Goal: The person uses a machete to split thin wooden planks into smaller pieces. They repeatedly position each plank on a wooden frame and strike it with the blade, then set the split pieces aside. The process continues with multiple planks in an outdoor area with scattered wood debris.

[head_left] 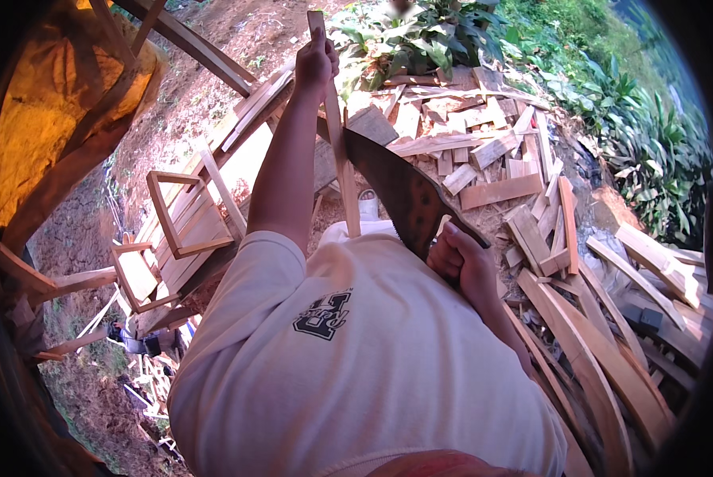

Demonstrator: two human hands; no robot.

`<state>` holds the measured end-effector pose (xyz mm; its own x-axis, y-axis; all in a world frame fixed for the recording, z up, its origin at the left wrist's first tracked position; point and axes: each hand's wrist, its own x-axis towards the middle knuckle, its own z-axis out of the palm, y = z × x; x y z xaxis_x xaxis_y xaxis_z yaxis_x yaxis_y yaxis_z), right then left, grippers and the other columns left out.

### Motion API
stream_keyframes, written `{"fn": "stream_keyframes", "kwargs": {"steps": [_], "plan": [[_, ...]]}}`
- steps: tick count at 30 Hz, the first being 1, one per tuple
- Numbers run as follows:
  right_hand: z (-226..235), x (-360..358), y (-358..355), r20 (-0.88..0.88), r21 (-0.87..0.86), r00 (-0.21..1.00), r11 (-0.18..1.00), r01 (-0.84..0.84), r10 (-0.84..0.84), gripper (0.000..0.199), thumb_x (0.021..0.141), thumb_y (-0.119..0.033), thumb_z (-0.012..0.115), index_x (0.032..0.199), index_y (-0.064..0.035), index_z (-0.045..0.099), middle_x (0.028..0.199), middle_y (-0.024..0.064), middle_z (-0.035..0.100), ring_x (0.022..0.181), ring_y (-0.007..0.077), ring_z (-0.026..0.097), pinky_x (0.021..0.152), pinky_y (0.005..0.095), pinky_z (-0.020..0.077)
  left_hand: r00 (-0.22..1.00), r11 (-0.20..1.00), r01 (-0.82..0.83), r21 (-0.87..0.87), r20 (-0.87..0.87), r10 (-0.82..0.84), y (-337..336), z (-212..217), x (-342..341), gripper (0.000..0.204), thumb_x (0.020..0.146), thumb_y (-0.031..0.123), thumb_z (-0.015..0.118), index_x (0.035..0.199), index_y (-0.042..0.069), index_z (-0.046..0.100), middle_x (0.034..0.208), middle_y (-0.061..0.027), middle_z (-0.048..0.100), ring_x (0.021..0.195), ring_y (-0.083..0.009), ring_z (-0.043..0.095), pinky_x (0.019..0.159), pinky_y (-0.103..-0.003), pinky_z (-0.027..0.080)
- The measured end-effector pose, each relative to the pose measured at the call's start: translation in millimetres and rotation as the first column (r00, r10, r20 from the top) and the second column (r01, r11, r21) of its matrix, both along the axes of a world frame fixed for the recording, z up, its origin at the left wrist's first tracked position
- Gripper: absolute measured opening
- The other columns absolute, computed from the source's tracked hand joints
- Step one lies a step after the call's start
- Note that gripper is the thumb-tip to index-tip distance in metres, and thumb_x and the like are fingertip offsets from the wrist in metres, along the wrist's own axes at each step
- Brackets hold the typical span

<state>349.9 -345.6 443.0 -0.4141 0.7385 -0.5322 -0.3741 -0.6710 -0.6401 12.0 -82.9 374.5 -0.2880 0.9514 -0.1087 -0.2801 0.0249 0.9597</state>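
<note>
My left hand [317, 63], arm stretched far forward, is closed round a narrow wooden strip [341, 159] near its far end. The strip runs back toward my body, its near end at my shirt. In my right hand [460, 256], close to my waist on the right, is the handle of a handsaw [396, 183]. Its dark, rust-stained blade points forward and left, and its narrow end meets the strip. Whether the teeth touch the wood I cannot make out. Part of the saw's handle is hidden by my fingers.
A workbench of boards [237, 135] stands at the left, with small wooden frames [166, 215] on it. Offcuts [499, 191] lie heaped ahead and right. Long planks [587, 358] stretch along my right side. An orange tarp [54, 119] hangs far left; leafy plants [651, 151] grow beyond.
</note>
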Motion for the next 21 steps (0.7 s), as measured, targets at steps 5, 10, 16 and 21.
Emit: {"fn": "stream_keyframes", "kwargs": {"steps": [5, 10, 16, 21], "plan": [[-3.3, 1.9, -1.8, -0.043, -0.068, 0.998, 0.997, 0.032, -0.035, 0.039, 0.107, -0.023, 0.051, 0.072, -0.0151, 0.037, 0.061, -0.0049, 0.028, 0.054, 0.0093, 0.028, 0.058, 0.0289, 0.031, 0.999, 0.999, -0.042, -0.025, -0.002, 0.042, -0.2, -5.1, 2.3, 0.049, 0.112, 0.05, 0.046, 0.081, 0.013, 0.049, 0.058, 0.0043, 0.038, 0.044, -0.009, 0.034, 0.043, -0.027, 0.025], [-4.1, 0.2, -4.1, -0.129, -0.141, 0.986, 0.986, 0.092, -0.11, 0.034, 0.107, -0.024, 0.051, 0.076, -0.0152, 0.039, 0.062, -0.0053, 0.027, 0.055, 0.0094, 0.027, 0.059, 0.0287, 0.0308, 0.997, 0.997, -0.073, -0.016, -0.032, 0.072, 0.9, -10.5, -1.0, 0.049, 0.112, 0.05, 0.046, 0.082, 0.012, 0.049, 0.058, 0.0039, 0.039, 0.044, -0.0093, 0.035, 0.042, -0.028, 0.025], [2.5, 3.6, 0.6, 0.112, 0.072, 0.993, 0.996, -0.048, 0.039, 0.031, 0.104, -0.02, 0.062, 0.079, -0.0118, 0.044, 0.061, -0.0053, 0.031, 0.052, 0.0088, 0.031, 0.053, 0.0293, 0.0304, 0.999, 0.998, -0.047, -0.036, -0.018, 0.046, 3.2, -12.7, 1.1, 0.049, 0.112, 0.051, 0.046, 0.082, 0.012, 0.049, 0.059, 0.0043, 0.039, 0.044, -0.0093, 0.034, 0.042, -0.027, 0.025], [8.8, 2.4, 8.4, 0.178, 0.141, 0.981, 0.985, -0.099, 0.073, 0.028, 0.102, -0.019, 0.066, 0.082, -0.0072, 0.05, 0.061, -0.0033, 0.039, 0.051, 0.0084, 0.037, 0.048, 0.0279, 0.0301, 1.0, 1.0, -0.013, -0.019, -0.004, 0.013, 1.4, -14.2, -5.1, 0.05, 0.112, 0.053, 0.045, 0.082, 0.013, 0.05, 0.061, 0.0047, 0.038, 0.046, -0.0087, 0.034, 0.044, -0.027, 0.026]]}}
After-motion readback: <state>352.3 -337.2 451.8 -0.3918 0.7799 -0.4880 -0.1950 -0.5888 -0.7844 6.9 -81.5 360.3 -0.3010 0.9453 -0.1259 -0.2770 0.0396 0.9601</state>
